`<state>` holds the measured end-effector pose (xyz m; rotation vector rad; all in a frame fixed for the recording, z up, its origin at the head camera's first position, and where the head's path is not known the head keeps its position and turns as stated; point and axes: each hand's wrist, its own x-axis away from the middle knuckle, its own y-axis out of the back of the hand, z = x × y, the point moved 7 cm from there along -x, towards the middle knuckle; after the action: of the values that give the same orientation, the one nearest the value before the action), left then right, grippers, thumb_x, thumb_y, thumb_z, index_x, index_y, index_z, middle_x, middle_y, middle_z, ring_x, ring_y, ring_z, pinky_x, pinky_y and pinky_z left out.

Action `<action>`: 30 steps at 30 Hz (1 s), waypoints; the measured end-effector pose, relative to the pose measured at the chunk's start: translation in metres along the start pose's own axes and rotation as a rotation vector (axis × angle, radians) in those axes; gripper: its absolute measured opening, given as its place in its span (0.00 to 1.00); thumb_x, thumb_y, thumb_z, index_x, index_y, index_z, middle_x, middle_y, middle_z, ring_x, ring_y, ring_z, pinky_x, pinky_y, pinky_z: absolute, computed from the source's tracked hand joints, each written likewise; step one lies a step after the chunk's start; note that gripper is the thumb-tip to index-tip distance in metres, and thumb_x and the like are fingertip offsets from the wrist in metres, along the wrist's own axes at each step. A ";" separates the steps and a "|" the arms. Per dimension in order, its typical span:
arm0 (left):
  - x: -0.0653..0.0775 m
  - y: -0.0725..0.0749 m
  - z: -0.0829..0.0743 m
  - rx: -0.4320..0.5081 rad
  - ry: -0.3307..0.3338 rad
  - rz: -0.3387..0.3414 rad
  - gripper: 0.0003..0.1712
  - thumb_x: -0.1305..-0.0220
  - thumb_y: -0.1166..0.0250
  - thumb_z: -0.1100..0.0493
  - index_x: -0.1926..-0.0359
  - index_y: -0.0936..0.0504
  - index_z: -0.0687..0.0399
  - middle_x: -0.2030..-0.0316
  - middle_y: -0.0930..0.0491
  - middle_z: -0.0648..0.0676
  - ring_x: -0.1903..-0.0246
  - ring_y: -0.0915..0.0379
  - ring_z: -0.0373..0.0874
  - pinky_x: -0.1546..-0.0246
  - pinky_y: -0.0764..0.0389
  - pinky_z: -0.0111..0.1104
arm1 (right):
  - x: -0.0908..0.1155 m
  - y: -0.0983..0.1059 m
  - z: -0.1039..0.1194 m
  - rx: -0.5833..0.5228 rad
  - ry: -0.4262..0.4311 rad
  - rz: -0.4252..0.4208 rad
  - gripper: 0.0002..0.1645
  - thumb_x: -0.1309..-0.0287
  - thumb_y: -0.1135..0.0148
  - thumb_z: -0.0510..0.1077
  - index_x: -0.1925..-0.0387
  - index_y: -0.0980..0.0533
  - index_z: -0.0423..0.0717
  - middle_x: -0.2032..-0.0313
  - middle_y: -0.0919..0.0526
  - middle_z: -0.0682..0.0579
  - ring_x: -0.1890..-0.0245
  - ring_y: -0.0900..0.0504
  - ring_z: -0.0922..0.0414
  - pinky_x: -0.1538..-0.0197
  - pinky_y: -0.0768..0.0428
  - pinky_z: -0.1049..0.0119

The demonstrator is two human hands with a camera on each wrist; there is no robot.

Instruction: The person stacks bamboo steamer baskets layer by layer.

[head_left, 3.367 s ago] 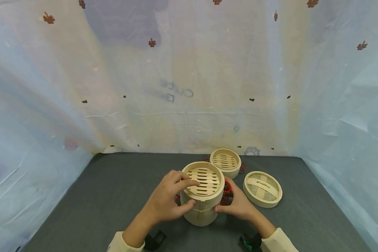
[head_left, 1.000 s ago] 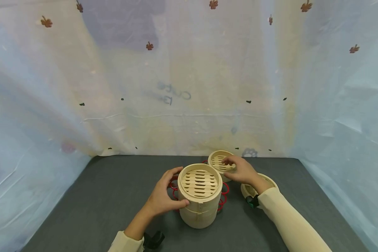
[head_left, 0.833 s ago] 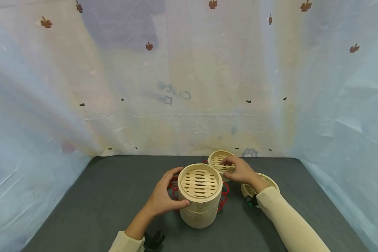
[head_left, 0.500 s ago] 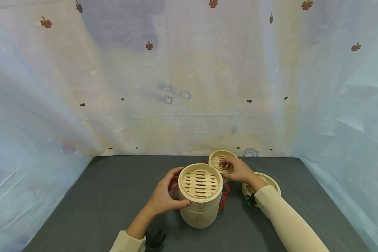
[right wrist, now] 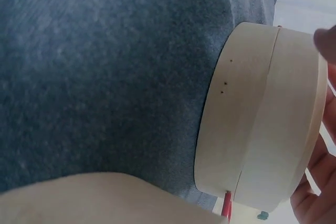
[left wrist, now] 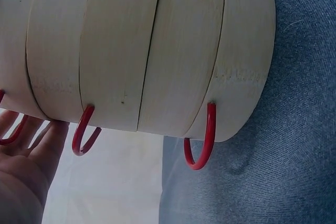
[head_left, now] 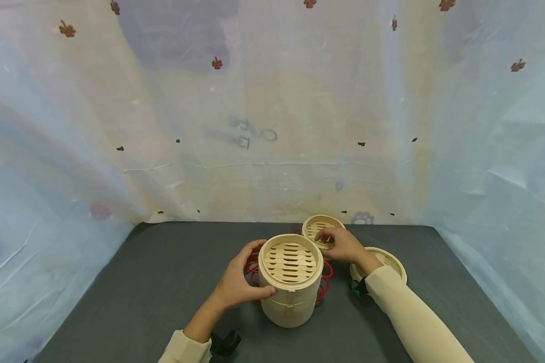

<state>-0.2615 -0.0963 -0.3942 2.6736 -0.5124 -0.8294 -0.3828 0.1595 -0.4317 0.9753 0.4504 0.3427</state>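
A tall stack of round bamboo steamer baskets [head_left: 285,305] stands upright at the table's middle, slatted floor facing up in its top tier. My left hand [head_left: 236,282] holds the stack's left side, thumb on the front wall and fingers round the back. In the left wrist view, those fingers [left wrist: 50,145] touch the wall beside the red ring handles [left wrist: 210,129]. Just behind the stack sits a smaller bamboo steamer [head_left: 319,222]. My right hand [head_left: 342,245] is over its near right rim, fingers bent above the slats and thumb by the rim; whether they grip is unclear.
A round woven bamboo lid [head_left: 397,267] lies to the right, partly under the right forearm. The dark grey cloth-covered table [head_left: 163,282] has pale plastic sheeting [head_left: 209,191] hung around its back and sides. Red rings [head_left: 328,270] stick out from the stack's right side.
My right hand has gone from the stack's right side to the rear steamer, its fingers lately shifting slightly left. My left hand has moved from above the stack to its left side.
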 end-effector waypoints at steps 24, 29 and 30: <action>-0.002 0.000 -0.002 -0.022 -0.019 0.005 0.57 0.58 0.21 0.55 0.29 0.42 0.54 0.39 0.30 0.62 0.45 0.27 0.57 0.47 0.21 0.41 | -0.003 -0.002 -0.001 -0.004 -0.030 -0.039 0.14 0.52 0.27 0.45 0.62 0.20 0.54 0.69 0.21 0.58 0.71 0.27 0.63 0.65 0.27 0.64; -0.002 -0.002 -0.002 -0.017 -0.009 0.019 0.59 0.59 0.20 0.50 0.28 0.43 0.49 0.38 0.30 0.58 0.43 0.27 0.53 0.46 0.23 0.39 | -0.003 -0.002 0.001 -0.010 -0.026 -0.040 0.13 0.52 0.28 0.42 0.62 0.20 0.54 0.69 0.21 0.58 0.72 0.27 0.62 0.65 0.27 0.64; -0.002 -0.003 -0.002 -0.020 -0.006 0.017 0.59 0.59 0.20 0.49 0.28 0.43 0.47 0.38 0.30 0.57 0.43 0.27 0.51 0.46 0.23 0.40 | -0.003 -0.002 0.001 -0.010 -0.028 -0.040 0.13 0.52 0.28 0.42 0.62 0.20 0.54 0.69 0.21 0.58 0.72 0.27 0.62 0.65 0.27 0.64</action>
<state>-0.2613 -0.0930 -0.3931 2.6450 -0.5249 -0.8342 -0.3845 0.1565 -0.4321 0.9585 0.4421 0.2950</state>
